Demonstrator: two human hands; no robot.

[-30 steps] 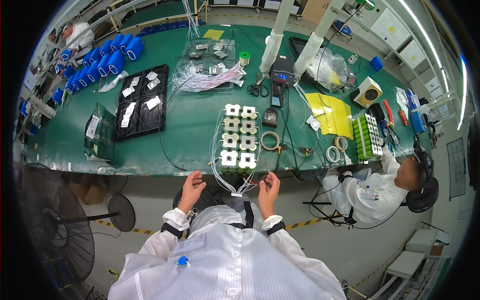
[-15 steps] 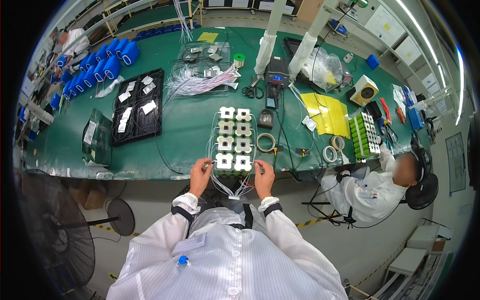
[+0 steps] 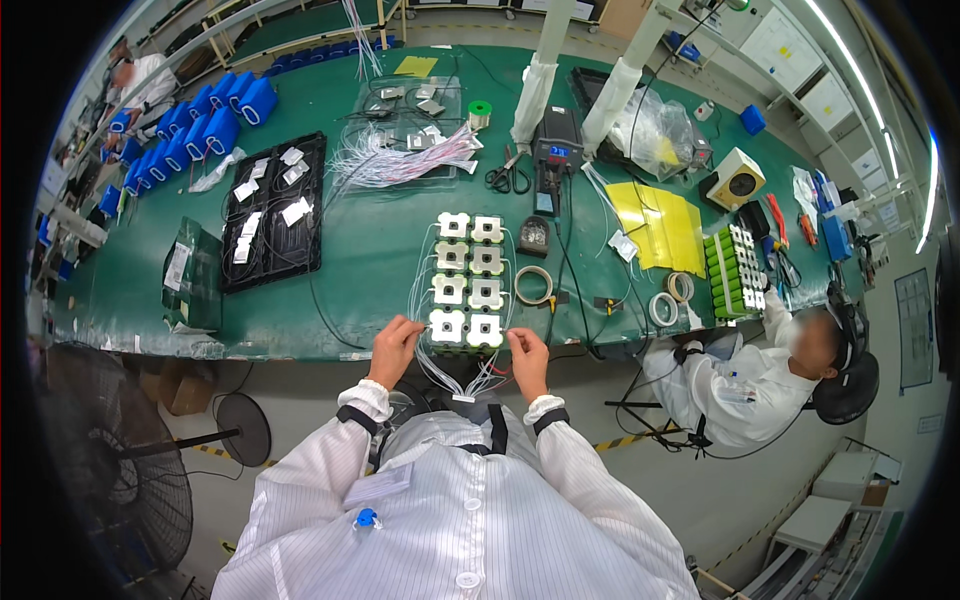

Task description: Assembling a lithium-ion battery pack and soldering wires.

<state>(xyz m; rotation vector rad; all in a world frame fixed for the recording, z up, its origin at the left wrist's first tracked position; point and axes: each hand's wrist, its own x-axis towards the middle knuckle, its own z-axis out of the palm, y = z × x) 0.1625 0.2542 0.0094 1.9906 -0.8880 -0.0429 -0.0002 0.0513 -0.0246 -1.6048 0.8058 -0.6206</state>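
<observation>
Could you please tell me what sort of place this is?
It looks like an electronics workshop, probably for battery packs: a block of cells, a bundle of white wires and what appears to be a soldering station share the long green bench.

We note a green bench (image 3: 365,270) across the room. Below its front edge, the floor (image 3: 740,490) is grey, with yellow-and-black hazard tape (image 3: 618,443). Off the front left corner we record a black fan (image 3: 125,470) on a round base; near it, a brown carton (image 3: 188,388) sits beneath the edge. Past the front right corner we find a dark chair (image 3: 848,395) and a pale wall (image 3: 905,275) bearing a grey panel (image 3: 912,330). Bright strip lights (image 3: 852,75) run above the right edge; we observe racking (image 3: 320,28) beyond the far edge.
</observation>
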